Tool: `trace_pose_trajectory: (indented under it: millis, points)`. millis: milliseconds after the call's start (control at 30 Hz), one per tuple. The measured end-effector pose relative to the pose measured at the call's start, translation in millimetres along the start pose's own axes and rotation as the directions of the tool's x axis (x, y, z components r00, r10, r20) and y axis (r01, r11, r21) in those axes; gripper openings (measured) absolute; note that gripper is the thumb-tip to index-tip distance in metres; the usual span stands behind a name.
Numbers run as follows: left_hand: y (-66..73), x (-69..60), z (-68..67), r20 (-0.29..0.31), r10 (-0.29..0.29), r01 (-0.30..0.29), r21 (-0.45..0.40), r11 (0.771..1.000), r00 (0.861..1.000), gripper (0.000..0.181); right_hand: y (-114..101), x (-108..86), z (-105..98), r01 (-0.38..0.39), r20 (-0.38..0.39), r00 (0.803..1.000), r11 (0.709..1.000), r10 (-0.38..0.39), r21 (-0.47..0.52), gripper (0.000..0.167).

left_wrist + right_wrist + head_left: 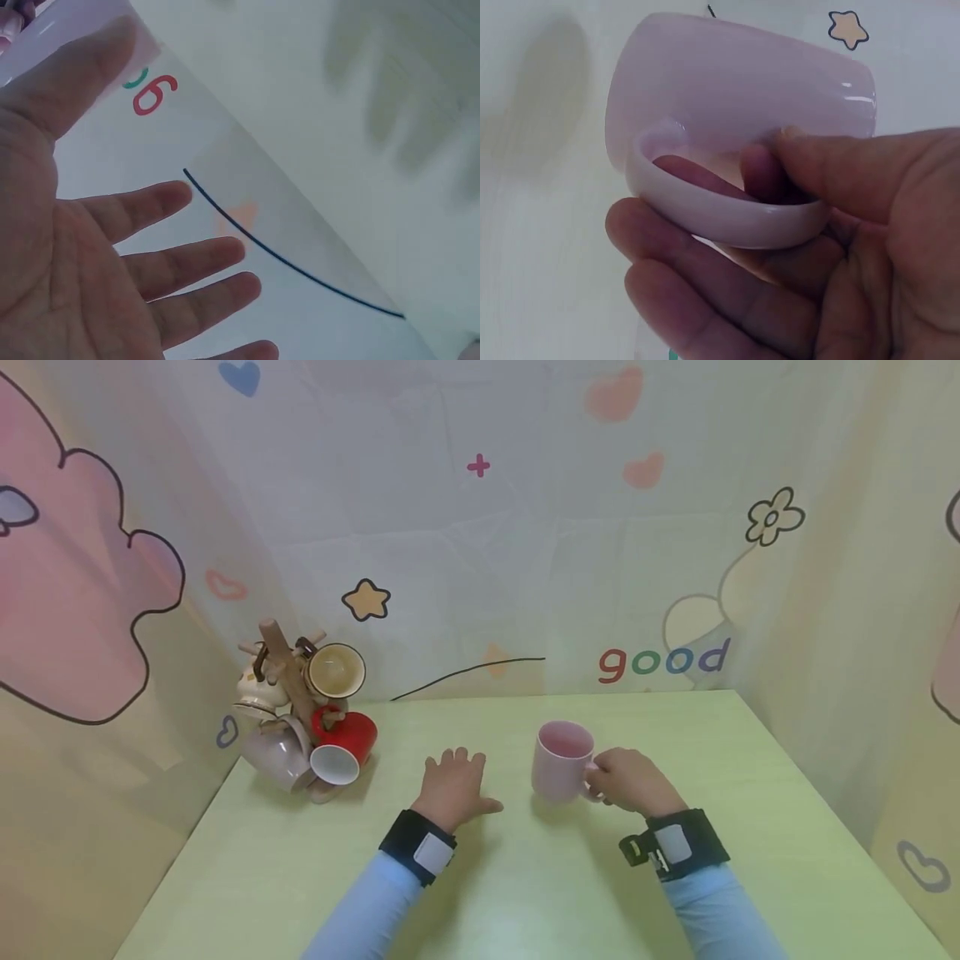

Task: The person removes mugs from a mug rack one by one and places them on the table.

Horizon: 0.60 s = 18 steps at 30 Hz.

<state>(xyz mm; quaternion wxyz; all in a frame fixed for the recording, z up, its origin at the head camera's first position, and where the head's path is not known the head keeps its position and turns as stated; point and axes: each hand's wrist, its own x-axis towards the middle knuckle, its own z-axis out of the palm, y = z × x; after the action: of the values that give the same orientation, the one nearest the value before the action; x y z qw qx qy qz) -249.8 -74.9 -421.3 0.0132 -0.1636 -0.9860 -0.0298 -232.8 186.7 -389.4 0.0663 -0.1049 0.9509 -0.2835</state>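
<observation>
A pink mug is upright near the middle of the table, its handle toward the right. My right hand grips that handle; the right wrist view shows fingers passing through the handle and the thumb on top. Whether the mug's base touches the table, I cannot tell. To the mug's left, my left hand hovers palm down with fingers spread, holding nothing. Part of the pink mug shows behind the left thumb in the left wrist view.
At the back left stands a wooden mug rack. On it hang a red mug, a cream mug, a greyish mug and a patterned white one. A printed curtain closes off the table's back.
</observation>
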Motion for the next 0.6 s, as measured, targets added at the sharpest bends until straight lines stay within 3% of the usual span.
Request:
trace_pose_trajectory:
  millis: [167,600]
  points:
    - [-4.9,-4.9,-1.9,0.01,-0.029,0.029,0.072,0.997,1.0,0.066,21,3.3,-13,-0.063,-0.015,0.998,0.998,0.063,0.003,0.026]
    - [-17.5,-9.8,-0.2,0.056,-0.065,0.066,-0.013,0.998,0.996,0.066,94,1.9,-58,-0.217,-0.132,0.969,0.974,0.207,-0.063,0.041]
